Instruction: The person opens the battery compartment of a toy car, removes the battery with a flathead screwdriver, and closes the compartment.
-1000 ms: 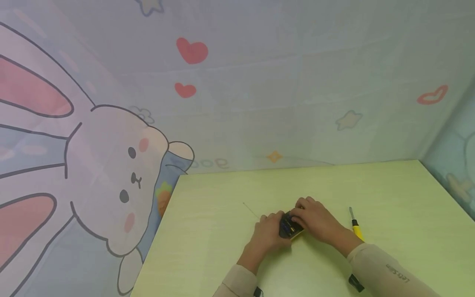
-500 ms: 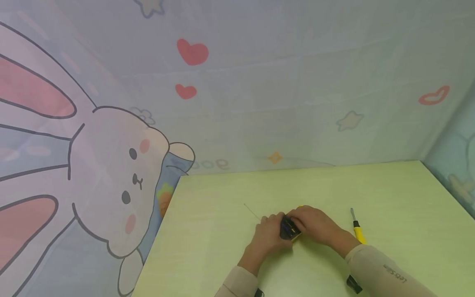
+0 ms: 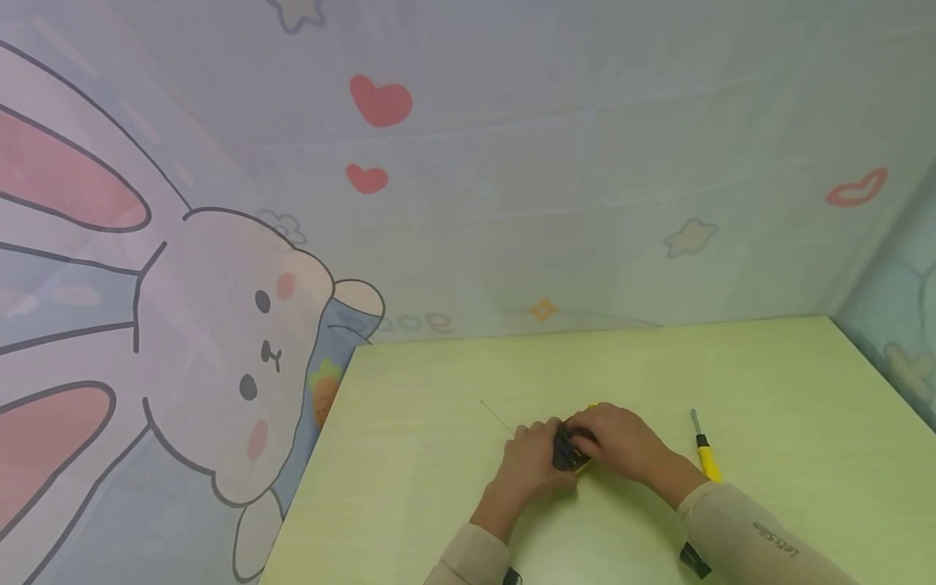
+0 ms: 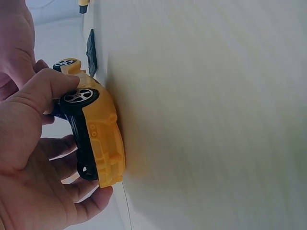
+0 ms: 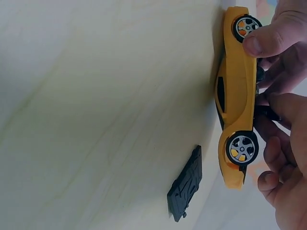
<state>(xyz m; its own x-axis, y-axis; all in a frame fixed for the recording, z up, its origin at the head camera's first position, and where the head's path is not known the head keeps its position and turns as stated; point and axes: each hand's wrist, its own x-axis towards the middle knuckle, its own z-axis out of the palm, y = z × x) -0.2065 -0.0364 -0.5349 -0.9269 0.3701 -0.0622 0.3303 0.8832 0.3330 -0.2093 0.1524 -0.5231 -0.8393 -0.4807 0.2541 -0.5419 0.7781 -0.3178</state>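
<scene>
A yellow toy car (image 4: pixel 106 151) lies upside down on the table, its black underside (image 3: pixel 566 451) turned up. My left hand (image 3: pixel 528 465) grips one end of the car, thumb beside a wheel (image 4: pixel 79 96) and fingers round the far side. Over the other end, my right hand (image 3: pixel 621 439) reaches into the underside. There its thumb and finger pinch a small black part (image 5: pixel 268 113), mostly covered by the fingers. A flat black cover (image 5: pixel 186 186) lies apart on the table near the car, also visible in the left wrist view.
A screwdriver (image 3: pixel 705 451) with a yellow and black handle lies right of the hands, close to my right forearm. A thin dark line (image 3: pixel 496 415) runs along the pale table (image 3: pixel 409 487) left of the car. A printed cloth (image 3: pixel 512 162) hangs behind the table.
My right hand has drawn slightly nearer and lower over the car, and its thumb has shifted across the underside. The left hand keeps its hold almost unmoved.
</scene>
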